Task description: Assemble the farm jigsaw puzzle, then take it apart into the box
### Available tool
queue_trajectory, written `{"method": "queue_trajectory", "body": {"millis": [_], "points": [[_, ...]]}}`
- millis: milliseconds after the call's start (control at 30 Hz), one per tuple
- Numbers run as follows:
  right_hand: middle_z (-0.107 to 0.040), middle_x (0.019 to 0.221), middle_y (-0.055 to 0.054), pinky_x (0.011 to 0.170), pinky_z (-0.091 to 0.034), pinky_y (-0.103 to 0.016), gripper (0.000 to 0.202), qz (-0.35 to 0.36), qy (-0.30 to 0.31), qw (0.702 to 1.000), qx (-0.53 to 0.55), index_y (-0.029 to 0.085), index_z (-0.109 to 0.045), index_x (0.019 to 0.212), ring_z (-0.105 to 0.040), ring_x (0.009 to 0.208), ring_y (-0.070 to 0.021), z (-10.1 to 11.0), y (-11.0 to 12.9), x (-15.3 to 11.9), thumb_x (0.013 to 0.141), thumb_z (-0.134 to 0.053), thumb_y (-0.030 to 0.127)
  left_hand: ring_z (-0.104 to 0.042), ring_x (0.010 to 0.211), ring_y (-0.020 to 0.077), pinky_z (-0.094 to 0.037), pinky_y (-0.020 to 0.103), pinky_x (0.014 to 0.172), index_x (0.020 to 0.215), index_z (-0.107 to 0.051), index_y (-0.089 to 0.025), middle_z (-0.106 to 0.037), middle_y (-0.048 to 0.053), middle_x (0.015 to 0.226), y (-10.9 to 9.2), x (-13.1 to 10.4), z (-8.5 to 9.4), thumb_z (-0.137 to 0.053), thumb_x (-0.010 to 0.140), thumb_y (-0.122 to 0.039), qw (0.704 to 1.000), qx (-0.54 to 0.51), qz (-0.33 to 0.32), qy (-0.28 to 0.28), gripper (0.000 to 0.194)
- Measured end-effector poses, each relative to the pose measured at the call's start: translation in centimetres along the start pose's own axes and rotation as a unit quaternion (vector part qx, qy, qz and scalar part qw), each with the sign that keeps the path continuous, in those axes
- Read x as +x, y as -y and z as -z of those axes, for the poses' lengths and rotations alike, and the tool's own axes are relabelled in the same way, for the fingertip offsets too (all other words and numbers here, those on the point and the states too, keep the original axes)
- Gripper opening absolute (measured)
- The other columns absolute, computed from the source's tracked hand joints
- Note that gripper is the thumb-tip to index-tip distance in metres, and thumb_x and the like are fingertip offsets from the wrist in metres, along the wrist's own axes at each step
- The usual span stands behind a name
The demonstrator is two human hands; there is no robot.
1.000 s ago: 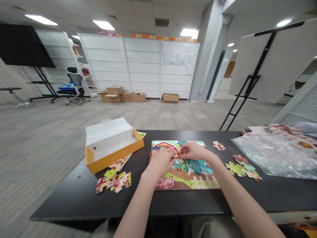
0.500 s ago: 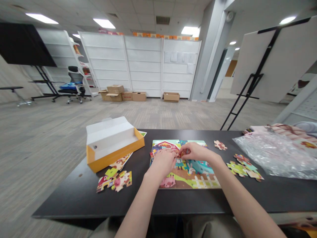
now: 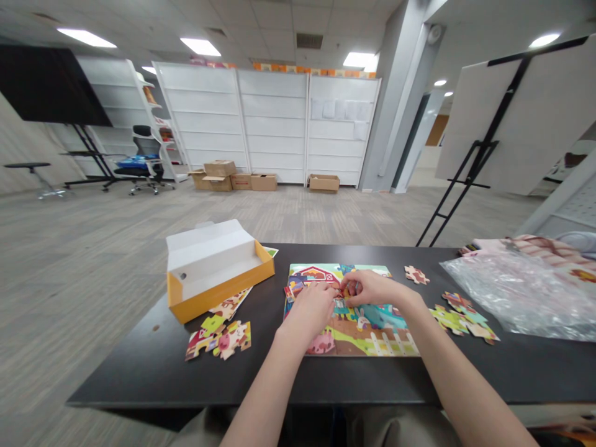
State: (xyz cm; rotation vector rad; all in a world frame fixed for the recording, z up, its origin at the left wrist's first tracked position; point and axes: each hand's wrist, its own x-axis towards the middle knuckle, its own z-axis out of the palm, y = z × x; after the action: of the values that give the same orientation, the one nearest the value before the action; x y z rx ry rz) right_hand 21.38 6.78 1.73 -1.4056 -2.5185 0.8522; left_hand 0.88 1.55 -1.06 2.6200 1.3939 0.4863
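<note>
A colourful farm jigsaw puzzle (image 3: pixel 388 344) lies on the black table in front of me, with a red barn, a rabbit, a pig and a white fence on it. Over its middle, my left hand (image 3: pixel 313 305) rests palm down, its fingers together and their tips at a small puzzle piece (image 3: pixel 341 294). From the other side my right hand (image 3: pixel 375 287) pinches at the same spot with thumb and index finger. Most of that piece is hidden by the fingers. A loose piece sticks out at the puzzle's left edge, beside my left hand.
An open yellow box (image 3: pixel 223 288) stands at the left, with loose puzzle pieces (image 3: pixel 218 335) in front of it. More pieces (image 3: pixel 463 320) and a single one (image 3: pixel 416 275) lie at the right. Beyond them is a clear plastic bag (image 3: pixel 516 298) on the black table (image 3: pixel 363 382).
The whole view has shifted slightly to the right. Both hands stay at the middle of the puzzle, with only small finger movement.
</note>
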Motion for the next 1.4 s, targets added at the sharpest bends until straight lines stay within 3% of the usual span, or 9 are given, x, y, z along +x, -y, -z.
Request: {"method": "queue_trajectory", "body": {"millis": [333, 700, 933, 1400], "points": [[-0.069, 0.074, 0.000, 0.055, -0.039, -0.024, 0.028, 0.003, 0.004, 1.000, -0.006, 0.018, -0.069, 0.095, -0.060, 0.065, -0.0160, -0.1, 1.0, -0.1, 0.072, -0.073, 0.034, -0.067, 0.102, 0.0243, -0.054, 0.036, 0.091, 0.110, -0.069, -0.018, -0.066, 0.011, 0.114, -0.8, -0.5, 0.9, -0.047, 0.096, -0.020, 0.998, 0.014, 0.063, 0.024, 0.027], [-0.067, 0.073, 0.000, 0.057, -0.040, -0.024, 0.034, 0.022, -0.010, 1.000, -0.004, 0.017, -0.070, 0.102, -0.060, 0.066, -0.0161, -0.3, 0.4, 0.0, 0.073, -0.073, 0.034, -0.050, 0.129, 0.0284, -0.040, 0.046, 0.110, 0.134, -0.057, -0.019, -0.060, 0.011, 0.134, -0.3, -0.7, 0.3, -0.046, 0.095, -0.025, 0.999, 0.019, 0.047, -0.009, 0.042], [-0.069, 0.076, 0.000, 0.059, -0.039, -0.023, 0.034, 0.028, -0.019, 0.999, -0.026, 0.018, -0.071, 0.103, -0.059, 0.066, -0.0157, -0.2, 0.6, -0.1, 0.073, -0.074, 0.033, -0.054, 0.128, 0.0274, -0.038, 0.046, 0.112, 0.135, -0.056, -0.014, -0.061, 0.014, 0.135, -0.5, -0.7, 0.6, -0.043, 0.097, -0.026, 0.999, 0.033, 0.035, 0.019, 0.042], [-0.075, 0.085, -0.005, 0.064, -0.039, -0.026, 0.025, 0.042, -0.009, 0.992, -0.122, 0.020, -0.079, 0.098, -0.063, 0.073, -0.0198, 0.6, 1.9, -0.8, 0.076, -0.071, 0.030, -0.057, 0.118, 0.0298, -0.045, 0.047, 0.100, 0.126, -0.062, -0.020, -0.065, 0.012, 0.125, -0.7, -0.4, 0.7, -0.043, 0.098, -0.028, 0.998, 0.058, 0.032, 0.014, 0.034]]}}
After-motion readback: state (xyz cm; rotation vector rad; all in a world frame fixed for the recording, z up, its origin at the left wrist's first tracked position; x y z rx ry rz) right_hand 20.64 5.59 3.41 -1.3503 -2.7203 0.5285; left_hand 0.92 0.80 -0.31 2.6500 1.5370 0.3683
